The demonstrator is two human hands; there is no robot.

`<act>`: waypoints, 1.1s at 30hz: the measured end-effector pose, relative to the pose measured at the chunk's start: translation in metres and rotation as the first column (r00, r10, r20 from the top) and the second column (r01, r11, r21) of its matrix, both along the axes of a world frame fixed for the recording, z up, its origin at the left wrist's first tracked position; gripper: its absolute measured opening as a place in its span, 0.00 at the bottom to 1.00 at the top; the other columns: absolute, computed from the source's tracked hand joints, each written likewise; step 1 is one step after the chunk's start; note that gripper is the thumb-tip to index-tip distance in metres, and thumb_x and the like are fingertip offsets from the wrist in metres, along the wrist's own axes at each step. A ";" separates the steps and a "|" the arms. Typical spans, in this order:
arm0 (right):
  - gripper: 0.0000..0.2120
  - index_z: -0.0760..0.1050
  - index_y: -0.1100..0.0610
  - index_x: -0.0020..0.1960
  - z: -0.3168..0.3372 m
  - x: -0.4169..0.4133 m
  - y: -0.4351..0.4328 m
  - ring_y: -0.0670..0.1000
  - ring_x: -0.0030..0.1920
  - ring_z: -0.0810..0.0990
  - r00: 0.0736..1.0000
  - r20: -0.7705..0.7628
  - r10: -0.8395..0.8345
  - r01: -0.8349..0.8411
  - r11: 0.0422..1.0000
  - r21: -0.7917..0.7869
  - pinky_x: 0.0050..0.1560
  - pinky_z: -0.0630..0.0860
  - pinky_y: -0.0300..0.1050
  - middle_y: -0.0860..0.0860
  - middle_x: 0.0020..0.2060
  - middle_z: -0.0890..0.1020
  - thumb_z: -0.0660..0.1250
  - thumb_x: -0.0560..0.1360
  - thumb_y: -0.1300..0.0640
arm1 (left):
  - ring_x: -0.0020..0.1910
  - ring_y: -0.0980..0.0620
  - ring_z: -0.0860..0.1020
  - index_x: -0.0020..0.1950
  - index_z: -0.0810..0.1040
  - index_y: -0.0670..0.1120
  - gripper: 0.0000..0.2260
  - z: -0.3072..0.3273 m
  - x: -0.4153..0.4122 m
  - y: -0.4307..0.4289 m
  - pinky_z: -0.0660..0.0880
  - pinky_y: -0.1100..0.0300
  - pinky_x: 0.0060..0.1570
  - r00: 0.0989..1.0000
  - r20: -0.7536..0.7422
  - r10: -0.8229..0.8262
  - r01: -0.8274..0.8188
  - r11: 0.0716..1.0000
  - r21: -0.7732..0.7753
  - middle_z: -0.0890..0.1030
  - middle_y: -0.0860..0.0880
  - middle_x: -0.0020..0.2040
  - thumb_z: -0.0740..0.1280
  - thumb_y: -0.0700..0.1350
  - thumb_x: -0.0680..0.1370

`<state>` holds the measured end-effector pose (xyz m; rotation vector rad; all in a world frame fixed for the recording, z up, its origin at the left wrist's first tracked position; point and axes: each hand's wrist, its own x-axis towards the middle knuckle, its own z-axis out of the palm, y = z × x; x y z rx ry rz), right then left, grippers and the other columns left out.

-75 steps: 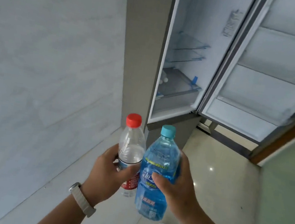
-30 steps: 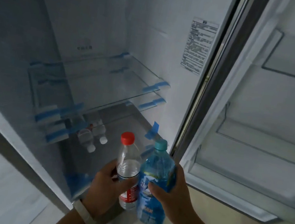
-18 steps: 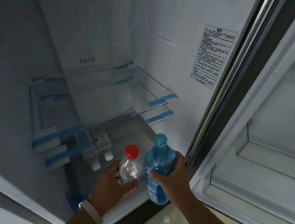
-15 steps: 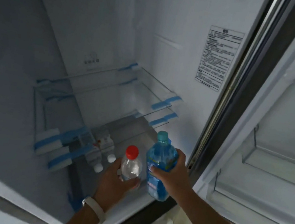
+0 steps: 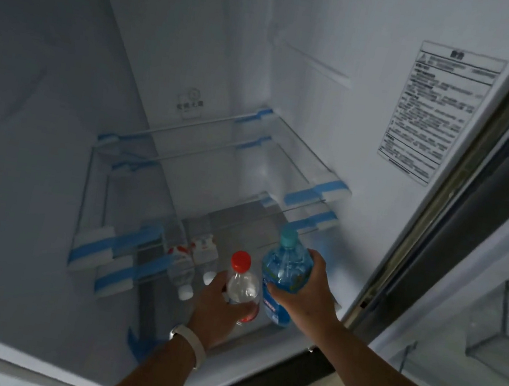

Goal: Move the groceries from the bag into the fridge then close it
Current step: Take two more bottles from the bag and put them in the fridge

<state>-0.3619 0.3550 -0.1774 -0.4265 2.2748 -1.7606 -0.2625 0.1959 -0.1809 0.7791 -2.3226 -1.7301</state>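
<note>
- The fridge (image 5: 187, 36) stands open and fills most of the frame; its inner walls are smooth, white and plain.
- Left of centre, two clear glass shelves (image 5: 205, 159) sit one close above the other, with blue tape and white foam blocks at their corners.
- Beneath them, two clear plastic bottles with white caps (image 5: 182, 269) lie on their sides, side by side, caps toward the camera.
- At the lower centre, the left hand (image 5: 216, 315), with a pale wristband (image 5: 192, 346) behind it, has its fingers (image 5: 218, 281) wrapped round the body of one clear bottle with a red cap (image 5: 241, 286).
- Just right of it, one blue bottle with a teal cap (image 5: 283, 269) stands roughly upright; the two bottles almost touch.
- The right hand (image 5: 307, 295) grips the blue bottle's shoulder, fingers (image 5: 316, 257) clamped on its right side.
- Both held bottles are inside the fridge opening, near its front edge; whether their bases rest on anything cannot be told.
- At the upper right, one printed white sticker (image 5: 437, 117) is stuck on the side wall.
- At the far right is the open door (image 5: 494, 292), with clear bins.
</note>
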 end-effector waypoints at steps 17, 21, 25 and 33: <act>0.45 0.59 0.42 0.68 -0.013 -0.019 0.025 0.45 0.62 0.74 0.987 -0.088 0.136 -0.112 0.965 0.235 0.60 0.78 0.48 0.43 0.61 0.69 0.77 0.58 0.34 | 0.53 0.60 0.80 0.62 0.72 0.56 0.27 -0.017 -0.011 -0.002 0.76 0.69 0.49 0.996 -0.075 -0.049 0.049 0.999 -0.003 0.81 0.55 0.55 0.79 0.40 0.68; 0.38 0.62 0.46 0.68 0.019 -0.027 0.015 0.45 0.58 0.74 0.963 -0.203 0.177 -0.094 0.927 0.363 0.57 0.79 0.47 0.44 0.58 0.67 0.75 0.65 0.36 | 0.58 0.55 0.78 0.66 0.70 0.56 0.29 -0.008 -0.013 -0.001 0.75 0.57 0.59 0.989 -0.137 -0.060 0.050 0.996 -0.074 0.79 0.54 0.59 0.77 0.53 0.69; 0.37 0.65 0.47 0.66 0.042 -0.037 -0.002 0.48 0.54 0.75 0.944 -0.233 0.234 -0.054 0.805 0.590 0.54 0.79 0.49 0.47 0.55 0.71 0.68 0.64 0.28 | 0.62 0.50 0.76 0.69 0.69 0.55 0.34 -0.001 -0.015 0.004 0.73 0.48 0.65 0.989 -0.147 -0.028 0.023 0.999 -0.037 0.77 0.51 0.62 0.74 0.61 0.66; 0.27 0.68 0.46 0.58 0.021 -0.027 0.008 0.50 0.48 0.78 0.969 -0.212 0.123 0.006 0.852 0.523 0.50 0.81 0.49 0.48 0.48 0.72 0.73 0.65 0.37 | 0.53 0.61 0.78 0.58 0.74 0.59 0.23 -0.003 0.007 0.002 0.77 0.64 0.55 0.971 -0.234 -0.058 0.023 0.989 -0.149 0.79 0.56 0.54 0.78 0.44 0.69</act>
